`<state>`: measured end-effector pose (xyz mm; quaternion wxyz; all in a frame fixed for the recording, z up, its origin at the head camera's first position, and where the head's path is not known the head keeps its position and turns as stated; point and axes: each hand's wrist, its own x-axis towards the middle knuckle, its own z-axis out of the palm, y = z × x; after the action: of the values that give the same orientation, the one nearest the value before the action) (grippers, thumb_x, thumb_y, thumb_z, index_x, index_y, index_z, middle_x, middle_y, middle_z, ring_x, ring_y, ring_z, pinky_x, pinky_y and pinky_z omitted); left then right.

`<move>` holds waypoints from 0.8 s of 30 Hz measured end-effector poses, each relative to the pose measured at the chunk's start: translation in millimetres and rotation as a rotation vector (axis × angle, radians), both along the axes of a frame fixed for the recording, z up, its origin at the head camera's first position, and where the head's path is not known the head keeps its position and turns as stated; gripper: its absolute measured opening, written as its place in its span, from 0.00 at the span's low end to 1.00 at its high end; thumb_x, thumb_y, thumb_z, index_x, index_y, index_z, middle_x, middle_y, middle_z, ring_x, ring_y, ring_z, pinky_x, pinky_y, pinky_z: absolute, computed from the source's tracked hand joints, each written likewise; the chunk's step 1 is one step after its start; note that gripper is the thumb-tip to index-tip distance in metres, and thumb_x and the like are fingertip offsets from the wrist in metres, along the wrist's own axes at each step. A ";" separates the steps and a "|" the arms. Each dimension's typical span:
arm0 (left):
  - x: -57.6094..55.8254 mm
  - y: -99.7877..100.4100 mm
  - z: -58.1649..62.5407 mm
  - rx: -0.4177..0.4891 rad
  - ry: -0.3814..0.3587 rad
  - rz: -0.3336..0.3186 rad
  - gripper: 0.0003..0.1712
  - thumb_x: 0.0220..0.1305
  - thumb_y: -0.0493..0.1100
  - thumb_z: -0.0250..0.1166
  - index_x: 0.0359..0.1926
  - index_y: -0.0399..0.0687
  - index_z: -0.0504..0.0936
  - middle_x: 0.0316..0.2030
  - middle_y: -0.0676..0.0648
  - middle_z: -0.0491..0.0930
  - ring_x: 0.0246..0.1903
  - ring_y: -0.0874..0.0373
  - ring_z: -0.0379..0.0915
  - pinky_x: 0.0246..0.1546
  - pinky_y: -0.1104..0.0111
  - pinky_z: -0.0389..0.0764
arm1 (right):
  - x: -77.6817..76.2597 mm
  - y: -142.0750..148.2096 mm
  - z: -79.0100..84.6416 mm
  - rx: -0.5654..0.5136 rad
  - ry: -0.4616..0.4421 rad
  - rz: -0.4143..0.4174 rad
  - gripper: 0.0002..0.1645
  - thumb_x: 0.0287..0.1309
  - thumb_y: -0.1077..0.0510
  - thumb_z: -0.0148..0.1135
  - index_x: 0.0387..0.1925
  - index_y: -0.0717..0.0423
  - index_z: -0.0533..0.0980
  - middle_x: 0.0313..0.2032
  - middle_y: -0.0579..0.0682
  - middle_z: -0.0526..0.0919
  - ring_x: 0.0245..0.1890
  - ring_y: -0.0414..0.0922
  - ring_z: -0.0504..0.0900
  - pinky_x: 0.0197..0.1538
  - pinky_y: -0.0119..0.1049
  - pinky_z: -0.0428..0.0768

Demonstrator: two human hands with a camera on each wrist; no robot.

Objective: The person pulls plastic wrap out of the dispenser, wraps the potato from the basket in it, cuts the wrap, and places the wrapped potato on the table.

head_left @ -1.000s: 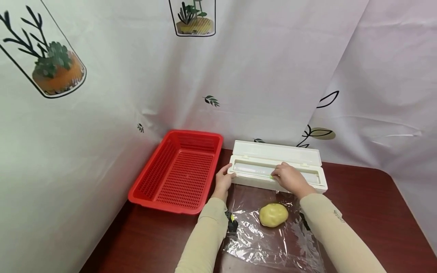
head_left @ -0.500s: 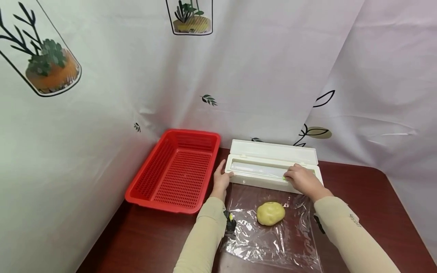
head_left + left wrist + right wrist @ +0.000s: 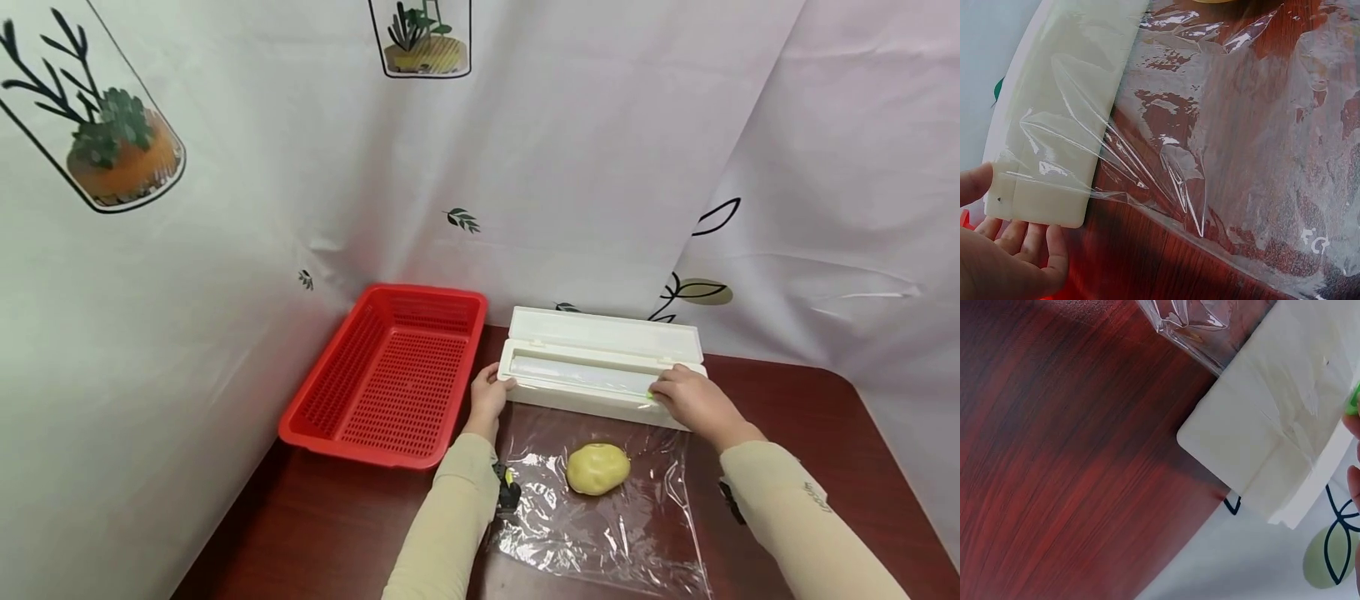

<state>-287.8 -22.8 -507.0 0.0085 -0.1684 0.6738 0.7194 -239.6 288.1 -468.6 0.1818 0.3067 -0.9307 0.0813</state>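
1. The white box (image 3: 577,401) sits right of centre in the head view, its long front wall facing the person; the lid (image 3: 607,333) stands raised along its back edge, likely to leave the top within reach
2. Inside the box's long opening lies a pale roll (image 3: 573,374), partly covered toward the right end by the right hand (image 3: 699,406)
3. That hand pinches a small green slider (image 3: 651,395) at the box's front edge, near the right end; the right wrist view crops the fingers at its edge, so their exact placing is hard to tell
4. The left hand (image 3: 487,402) grips the box's left end, thumb and fingers set on different sides of it, probably to steady the box against the slider's pull
5. Clear film (image 3: 558,533) reaches from the box's front down to the lower middle of the head view, creased and shiny, and lies over the dark red table (image 3: 330,533)
6. A yellow potato-like thing (image 3: 597,468) rests on the film, below the box in the frame and apart from both hands; its weight may help hold the sheet down
7. Left of the box, the red basket (image 3: 360,452) stands upright, its slotted floor and walls showing
8. Behind everything hangs a pale cloth (image 3: 570,167) printed with plants
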 end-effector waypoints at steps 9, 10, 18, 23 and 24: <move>-1.7 -0.9 -1.3 0.002 0.002 0.004 0.28 0.53 0.26 0.61 0.58 0.31 0.69 0.50 0.33 0.73 0.48 0.46 0.71 0.50 0.60 0.71 | -1.1 9.1 -1.5 0.005 0.049 0.048 0.06 0.40 0.68 0.67 0.25 0.58 0.80 0.26 0.48 0.76 0.29 0.48 0.73 0.34 0.41 0.74; -1.7 -0.3 -1.1 0.004 0.002 0.004 0.28 0.53 0.26 0.61 0.58 0.31 0.69 0.50 0.33 0.73 0.48 0.46 0.71 0.50 0.60 0.72 | -0.3 11.9 -1.2 0.010 0.055 0.052 0.06 0.40 0.69 0.67 0.25 0.57 0.80 0.26 0.47 0.76 0.29 0.48 0.73 0.34 0.41 0.74; -1.3 -2.4 3.5 -0.006 0.005 0.017 0.28 0.53 0.26 0.60 0.58 0.32 0.69 0.50 0.33 0.73 0.48 0.45 0.71 0.50 0.60 0.72 | 2.3 39.2 -6.6 -0.040 0.165 0.098 0.10 0.33 0.70 0.67 0.22 0.56 0.78 0.24 0.46 0.75 0.27 0.47 0.71 0.29 0.39 0.72; -0.2 -1.0 2.6 0.000 -0.002 0.005 0.28 0.55 0.26 0.60 0.59 0.32 0.68 0.50 0.33 0.72 0.49 0.45 0.71 0.50 0.60 0.72 | 3.5 45.5 -8.1 -0.034 0.182 0.108 0.10 0.33 0.70 0.67 0.22 0.55 0.78 0.23 0.45 0.74 0.25 0.46 0.69 0.27 0.38 0.71; 0.4 0.1 2.0 0.003 -0.005 0.003 0.28 0.55 0.26 0.60 0.59 0.32 0.68 0.50 0.34 0.72 0.49 0.45 0.71 0.50 0.60 0.72 | 4.5 46.8 -8.0 -0.031 0.178 0.106 0.10 0.33 0.70 0.67 0.22 0.55 0.78 0.23 0.45 0.74 0.25 0.46 0.69 0.27 0.38 0.70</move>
<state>-287.4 -22.7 -505.0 0.0091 -0.1711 0.6725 0.7200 -235.1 334.9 -476.7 0.2640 0.3588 -0.8919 0.0775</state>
